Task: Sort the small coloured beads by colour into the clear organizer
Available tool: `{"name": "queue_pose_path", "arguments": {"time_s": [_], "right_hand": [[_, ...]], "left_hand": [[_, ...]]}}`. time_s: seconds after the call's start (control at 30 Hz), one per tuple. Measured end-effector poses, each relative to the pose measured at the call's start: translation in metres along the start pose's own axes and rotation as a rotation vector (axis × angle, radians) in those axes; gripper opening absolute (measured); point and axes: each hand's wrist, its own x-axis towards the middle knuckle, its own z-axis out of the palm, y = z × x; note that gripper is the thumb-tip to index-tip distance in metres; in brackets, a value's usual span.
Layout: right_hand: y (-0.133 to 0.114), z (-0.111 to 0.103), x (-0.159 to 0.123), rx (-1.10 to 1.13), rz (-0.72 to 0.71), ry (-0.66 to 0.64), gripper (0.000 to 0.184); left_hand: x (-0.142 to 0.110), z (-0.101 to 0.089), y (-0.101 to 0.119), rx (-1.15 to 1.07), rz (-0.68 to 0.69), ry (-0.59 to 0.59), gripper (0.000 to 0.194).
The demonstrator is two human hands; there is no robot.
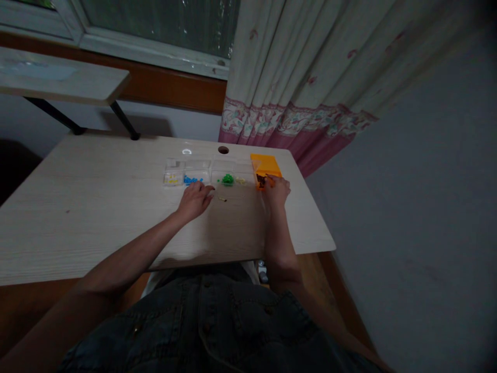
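Note:
My left hand [195,199] rests on the table just in front of a clear case with blue beads [191,180]. Its thumb and forefinger come together; anything between them is too small to make out. A short thin piece with a dark end [222,199] lies right of those fingertips. My right hand [278,191] reaches over the front of an open orange case [266,163], its fingers bent together at the dark brown pieces [260,180] inside. What they hold is hidden. Between my hands are green beads [228,179] and pale yellowish pieces [240,181] in clear cases.
A clear case with yellow pieces [171,180] ends the row on the left. The wooden table [116,207] has a round cable hole [223,150] near its back edge. A raised shelf [89,85] stands back left; a curtain [287,103] hangs behind, with a wall [388,207] at right.

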Motion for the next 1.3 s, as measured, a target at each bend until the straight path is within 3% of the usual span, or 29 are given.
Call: {"name": "queue_pose_path", "arguments": {"time_s": [0.17, 0.47, 0.63, 0.83, 0.93, 1.07, 1.3], "right_hand": [[-0.018, 0.013, -0.006, 0.099, -0.190, -0.020, 0.030], [-0.069, 0.032, -0.047, 0.217, -0.619, -0.207, 0.019], [-0.078, 0.030, -0.058, 0.228, -0.683, -0.173, 0.018], [-0.080, 0.026, -0.058, 0.253, -0.711, -0.206, 0.019], [-0.081, 0.026, -0.060, 0.270, -0.796, -0.258, 0.020], [-0.083, 0.031, -0.064, 0.284, -0.909, -0.338, 0.020], [-0.084, 0.043, -0.071, 0.254, -0.945, -0.361, 0.022]], "left_hand": [[-0.001, -0.002, -0.003, -0.053, 0.012, 0.010, 0.026], [0.000, 0.000, -0.006, -0.072, -0.012, 0.003, 0.019], [0.001, -0.003, -0.003, -0.080, -0.012, -0.005, 0.020], [0.002, -0.002, -0.005, -0.086, 0.011, -0.001, 0.025], [0.001, 0.000, -0.007, -0.101, 0.017, 0.008, 0.026], [0.002, 0.001, -0.009, -0.127, 0.024, 0.029, 0.029], [0.001, 0.002, -0.013, -0.221, 0.043, 0.037, 0.031]]}}
